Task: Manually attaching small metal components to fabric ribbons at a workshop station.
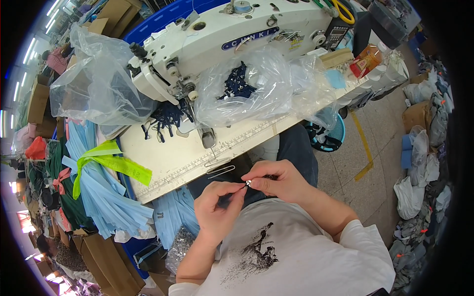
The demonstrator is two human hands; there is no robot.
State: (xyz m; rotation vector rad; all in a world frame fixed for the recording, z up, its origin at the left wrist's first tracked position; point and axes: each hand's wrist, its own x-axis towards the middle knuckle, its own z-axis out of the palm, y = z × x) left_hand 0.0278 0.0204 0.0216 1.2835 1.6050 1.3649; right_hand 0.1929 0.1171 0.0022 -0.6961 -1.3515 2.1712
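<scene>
Below the table edge (pixel 197 170) — clear of it — left hand (pixel 217 209) and right hand (pixel 276 180) pinch a small metal piece (pixel 248 183).

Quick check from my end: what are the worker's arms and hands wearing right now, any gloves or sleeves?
No gloves: the left hand and the right hand are bare, with no rings or watch in view. Both forearms are uncovered. A short white sleeve of a white T-shirt with a dark printed graphic ends above the right elbow.

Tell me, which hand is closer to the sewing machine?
Right. The right hand sits just below the sewing machine; the left hand is lower, farther back toward the body.
</scene>
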